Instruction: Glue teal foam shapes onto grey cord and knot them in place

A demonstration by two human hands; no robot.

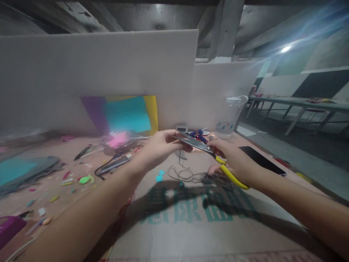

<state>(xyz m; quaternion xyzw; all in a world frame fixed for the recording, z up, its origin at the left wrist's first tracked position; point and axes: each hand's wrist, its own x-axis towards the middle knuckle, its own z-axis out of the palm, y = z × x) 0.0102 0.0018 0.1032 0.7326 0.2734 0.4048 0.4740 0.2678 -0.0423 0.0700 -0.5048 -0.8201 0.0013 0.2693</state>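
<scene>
My right hand (229, 158) grips a pair of scissors (197, 144) with yellow handles. The blades point left, held above the cardboard. At the blade tips is my left hand (166, 143), its thumb and fingers pinched together; what lies between them is hidden. Below both hands a thin grey cord (188, 178) lies in loose loops on the cardboard (163, 236), which bears green printed characters. One strand rises toward the blades, but I cannot tell where it ends. Small blue flower shapes (159, 178) lie left of the cord.
Coloured sheets (128, 114) lean on a white partition (109, 65). A clear bottle (227, 118) stands at the back right, with a black phone (261, 160) nearer. Scraps, a pink piece (119, 140) and a grey tool (116, 164) lie left. Blue glue guns (200, 135) lie behind my hands.
</scene>
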